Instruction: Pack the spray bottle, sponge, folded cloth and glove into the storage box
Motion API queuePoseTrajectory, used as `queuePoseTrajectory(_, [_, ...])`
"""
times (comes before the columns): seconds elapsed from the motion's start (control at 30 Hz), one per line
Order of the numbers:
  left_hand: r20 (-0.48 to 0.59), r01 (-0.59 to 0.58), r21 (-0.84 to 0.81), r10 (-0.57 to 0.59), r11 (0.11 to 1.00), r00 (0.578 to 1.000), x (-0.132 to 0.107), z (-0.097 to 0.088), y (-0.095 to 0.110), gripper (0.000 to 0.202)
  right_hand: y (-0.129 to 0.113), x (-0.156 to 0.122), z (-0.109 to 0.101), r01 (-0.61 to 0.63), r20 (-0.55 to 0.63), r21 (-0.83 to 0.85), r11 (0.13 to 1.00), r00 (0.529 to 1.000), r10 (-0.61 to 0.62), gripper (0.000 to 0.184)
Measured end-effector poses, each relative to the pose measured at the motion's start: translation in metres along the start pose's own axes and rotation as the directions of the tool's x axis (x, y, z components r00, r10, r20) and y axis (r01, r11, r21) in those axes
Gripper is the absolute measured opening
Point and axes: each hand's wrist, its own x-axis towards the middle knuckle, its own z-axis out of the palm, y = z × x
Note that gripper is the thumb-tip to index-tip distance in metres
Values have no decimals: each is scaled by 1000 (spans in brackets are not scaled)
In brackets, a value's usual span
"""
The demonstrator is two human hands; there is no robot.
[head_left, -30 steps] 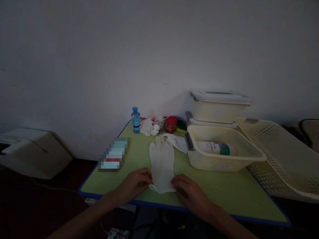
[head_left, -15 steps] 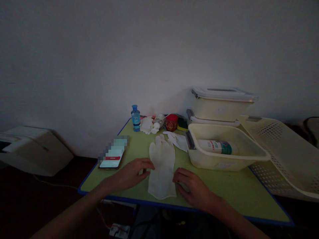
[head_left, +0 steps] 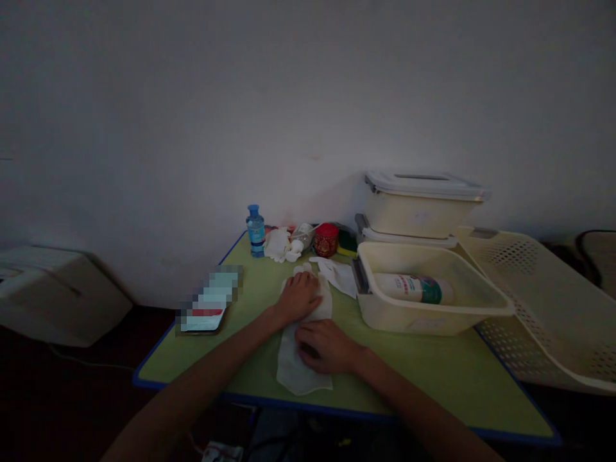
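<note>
A white rubber glove [head_left: 294, 372] lies flat on the green table [head_left: 423, 378], fingers pointing away from me. My left hand [head_left: 299, 298] rests palm down on the glove's finger end, fingers spread flat. My right hand [head_left: 325, 346] presses on the middle of the glove, fingers slightly curled, holding nothing that I can see. A second white glove [head_left: 339, 274] lies just beyond, to the right.
A phone [head_left: 208, 301] lies at the left. A blue bottle [head_left: 255, 230], crumpled white gloves [head_left: 279, 244] and a red jar [head_left: 326, 239] stand at the back. A cream tub [head_left: 486, 303] holds a spray can [head_left: 412, 288]; a lidded box [head_left: 423, 203] and a perforated basket [head_left: 548, 308] sit to the right.
Both hands moved from the glove's cuff edges onto the glove: the left slid forward to the fingers, the right moved onto its middle.
</note>
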Motion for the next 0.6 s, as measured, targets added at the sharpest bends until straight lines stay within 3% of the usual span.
queuePoseTrajectory(0.17, [-6,-8,86,8,996,1000,-3,12,-5,50,0,-1,0,2,-7,2,1000,1000,-2,5])
queuePoseTrajectory(0.3, [-52,2,35,0,999,999,11,0,-5,46,2,-2,0,34,-17,-5,999,999,-34,7])
queuePoseTrajectory(0.4, [-117,-35,-77,25,996,993,34,-16,-1,35,4,-2,2,57,-24,-2,998,998,-57,8])
queuePoseTrajectory(0.53, [-20,-222,-358,230,907,973,63,-21,13,27,5,-2,2,70,-15,-2,998,997,-70,9])
queuePoseTrajectory(0.6, [13,-156,-555,196,817,981,72,-15,22,24,5,-2,1,69,-13,-3,998,998,-69,9])
